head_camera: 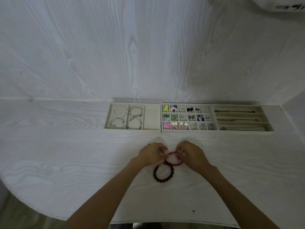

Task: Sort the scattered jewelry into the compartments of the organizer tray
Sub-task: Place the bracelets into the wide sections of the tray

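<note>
A: Head view first. What are the hands doing?

B: Both hands meet over the red bracelet (pixel 175 158). The left hand (pixel 152 153) pinches its 9 o'clock side, the right hand (pixel 191 154) its 1 o'clock side, probably to lift it level so the loop keeps its shape. The fingertips are blurred, so take the pinch as likely, not certain.

A: And the other loose piece?

B: The dark bracelet (pixel 163 171) lies flat on the table (pixel 66 154), at 7 o'clock from the red one, their rims touching or overlapping. That may snag on the lift.

A: Where would it go?

B: The bracelet tray (pixel 132 117) sits at 11 o'clock from the hands; four slots are filled, and the long slot (pixel 151 117) on its right is free. The earring tray (pixel 188 118) and necklace tray (pixel 241 119) are at 1 o'clock, already stocked. Nothing blocks the path.
</note>
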A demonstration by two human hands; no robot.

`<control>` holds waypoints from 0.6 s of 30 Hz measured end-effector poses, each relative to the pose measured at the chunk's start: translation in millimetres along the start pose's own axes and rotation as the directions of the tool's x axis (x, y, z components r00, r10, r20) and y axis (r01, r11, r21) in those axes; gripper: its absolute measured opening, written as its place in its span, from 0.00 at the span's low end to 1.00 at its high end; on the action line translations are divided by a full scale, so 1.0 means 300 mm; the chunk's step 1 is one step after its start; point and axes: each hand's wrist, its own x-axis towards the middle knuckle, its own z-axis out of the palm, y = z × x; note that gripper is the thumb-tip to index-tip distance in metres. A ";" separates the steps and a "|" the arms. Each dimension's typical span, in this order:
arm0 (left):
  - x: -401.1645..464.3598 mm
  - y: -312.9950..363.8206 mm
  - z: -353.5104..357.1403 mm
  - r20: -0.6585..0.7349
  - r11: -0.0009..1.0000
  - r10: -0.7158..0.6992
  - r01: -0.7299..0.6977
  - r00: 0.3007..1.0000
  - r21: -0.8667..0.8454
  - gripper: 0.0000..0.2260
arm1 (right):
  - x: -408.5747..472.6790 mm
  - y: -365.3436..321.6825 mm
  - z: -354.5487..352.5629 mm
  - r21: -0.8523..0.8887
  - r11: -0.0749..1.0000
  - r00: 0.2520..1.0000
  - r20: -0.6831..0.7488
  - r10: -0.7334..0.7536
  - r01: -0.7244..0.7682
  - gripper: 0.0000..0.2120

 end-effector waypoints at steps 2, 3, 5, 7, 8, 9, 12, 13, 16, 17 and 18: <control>-0.011 0.011 -0.001 -0.017 0.999 0.020 -0.020 1.000 0.025 0.17 | 0.000 -0.014 -0.020 0.109 0.994 1.000 -0.027 -0.003 0.006 0.03; -0.018 0.014 -0.003 -0.052 0.999 0.035 -0.034 0.998 0.030 0.15 | 0.001 -0.025 -0.031 0.159 0.987 0.999 -0.047 -0.005 0.013 0.03; -0.039 0.017 -0.005 -0.166 0.997 0.075 -0.072 0.983 0.027 0.10 | 0.005 -0.052 -0.052 0.246 0.969 0.996 -0.094 0.001 0.023 0.03; -0.057 0.018 -0.019 -0.283 0.995 0.097 -0.101 0.954 0.002 0.07 | 0.022 -0.086 -0.074 0.320 0.947 0.990 -0.141 0.012 0.034 0.03; -0.062 0.019 -0.029 -0.339 0.994 0.095 -0.109 0.936 -0.021 0.07 | 0.034 -0.106 -0.086 0.340 0.939 0.987 -0.160 0.012 0.044 0.04; -0.061 0.020 -0.049 -0.391 0.992 0.091 -0.117 0.916 -0.044 0.06 | 0.054 -0.126 -0.100 0.353 0.934 0.984 -0.178 0.008 0.056 0.05; -0.038 0.022 -0.139 -0.495 0.986 0.095 -0.149 0.863 -0.071 0.07 | 0.133 -0.183 -0.139 0.430 0.899 0.976 -0.219 0.018 0.080 0.07; -0.027 0.025 -0.173 -0.508 0.984 0.102 -0.162 0.855 -0.075 0.07 | 0.159 -0.197 -0.149 0.450 0.889 0.972 -0.232 0.025 0.084 0.07; 0.025 0.034 -0.288 -0.528 0.987 0.098 -0.150 0.843 -0.056 0.07 | 0.267 -0.230 -0.175 0.467 0.881 0.963 -0.265 0.057 0.077 0.07; 0.041 0.039 -0.319 -0.534 0.990 0.095 -0.134 0.840 -0.035 0.06 | 0.298 -0.233 -0.181 0.470 0.880 0.961 -0.268 0.071 0.066 0.07; 0.063 0.040 -0.351 -0.537 0.993 0.093 -0.117 0.838 -0.011 0.06 | 0.337 -0.236 -0.183 0.470 0.881 0.960 -0.267 0.083 0.054 0.07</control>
